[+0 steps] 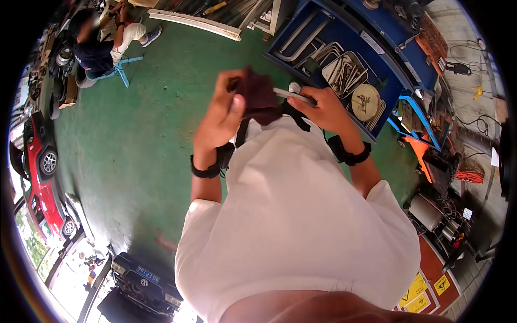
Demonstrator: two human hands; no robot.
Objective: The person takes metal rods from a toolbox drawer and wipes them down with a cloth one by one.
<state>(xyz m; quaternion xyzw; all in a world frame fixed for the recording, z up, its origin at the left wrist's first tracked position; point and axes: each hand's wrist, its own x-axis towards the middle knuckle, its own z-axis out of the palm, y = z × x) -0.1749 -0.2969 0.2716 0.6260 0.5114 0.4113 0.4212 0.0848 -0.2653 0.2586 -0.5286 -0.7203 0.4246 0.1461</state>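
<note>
A dark maroon cloth is bunched in my left hand, whose fingers are closed around it in front of my waist. My right hand grips a slim, silver metal tool between thumb and fingers. The far end of this tool reaches the cloth's edge, and its tip is hidden there, so its exact kind does not show. Just beyond my right hand is an open blue drawer. Inside it sit a tray of metal wrenches and a round dish with small parts.
Green floor spreads to the left. A person sits on a blue stool at upper left. A red car stands far left, a dark vehicle front lower left. An air compressor tank is at right.
</note>
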